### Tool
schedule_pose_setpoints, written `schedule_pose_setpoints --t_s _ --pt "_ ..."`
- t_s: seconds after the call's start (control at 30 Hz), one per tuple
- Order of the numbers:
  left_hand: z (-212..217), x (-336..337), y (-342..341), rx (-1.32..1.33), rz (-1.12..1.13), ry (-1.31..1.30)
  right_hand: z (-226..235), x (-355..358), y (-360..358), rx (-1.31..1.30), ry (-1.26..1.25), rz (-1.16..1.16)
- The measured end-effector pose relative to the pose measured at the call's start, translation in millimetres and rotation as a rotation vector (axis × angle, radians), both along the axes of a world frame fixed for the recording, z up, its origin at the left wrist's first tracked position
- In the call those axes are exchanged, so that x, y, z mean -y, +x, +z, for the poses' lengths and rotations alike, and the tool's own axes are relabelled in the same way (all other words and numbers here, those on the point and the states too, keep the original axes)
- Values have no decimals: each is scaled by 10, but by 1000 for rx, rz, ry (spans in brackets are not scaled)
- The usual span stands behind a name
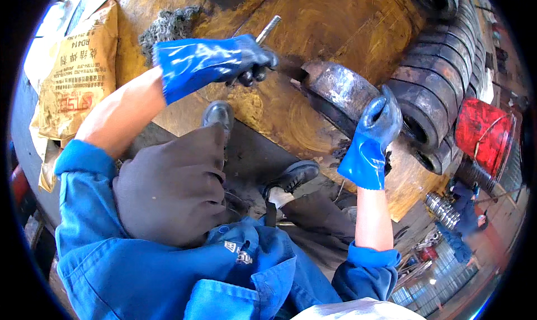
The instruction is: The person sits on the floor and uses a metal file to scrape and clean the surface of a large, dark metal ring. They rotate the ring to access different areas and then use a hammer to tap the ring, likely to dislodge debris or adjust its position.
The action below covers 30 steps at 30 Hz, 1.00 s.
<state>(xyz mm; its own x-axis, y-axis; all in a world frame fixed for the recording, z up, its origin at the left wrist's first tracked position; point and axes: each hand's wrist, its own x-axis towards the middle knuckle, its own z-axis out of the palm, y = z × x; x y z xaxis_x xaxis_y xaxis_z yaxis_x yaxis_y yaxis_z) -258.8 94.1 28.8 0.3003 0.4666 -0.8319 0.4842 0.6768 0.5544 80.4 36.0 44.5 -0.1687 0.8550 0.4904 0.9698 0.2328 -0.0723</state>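
Note:
My left hand (249,60), in a blue rubber glove with a dark, dirty palm, is closed around a short ribbed metal rod (269,29). The bare end of the rod sticks up past the fingers, and its other end is hidden. My right hand (381,114), gloved the same way, grips the near right edge of a thick, curved metal ring (340,84). That ring is dark and worn, with shiny patches on its outer face, and stands on the yellow-stained work surface (335,26). A gap separates the rod from the ring.
Similar dark rings (433,68) stand in a row at the right. Beyond them is a red bucket (484,132). A brown paper sack (84,79) stands at the left, near a grey tangled wad (168,29). Another person (464,208) in blue is farther off, lower right.

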Motion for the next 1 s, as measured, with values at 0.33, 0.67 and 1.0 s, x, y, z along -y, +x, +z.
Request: schedule_pose_setpoints --t_s 0.33,0.67,1.0 --pt "766 309 127 -114 -81 121 -2 -3 67 14 91 -71" --pt "1046 840 324 -20 -29 419 209 131 -25 -20 37 -146" --pt "1059 918 574 -188 -168 464 99 114 24 -57 45 -155"
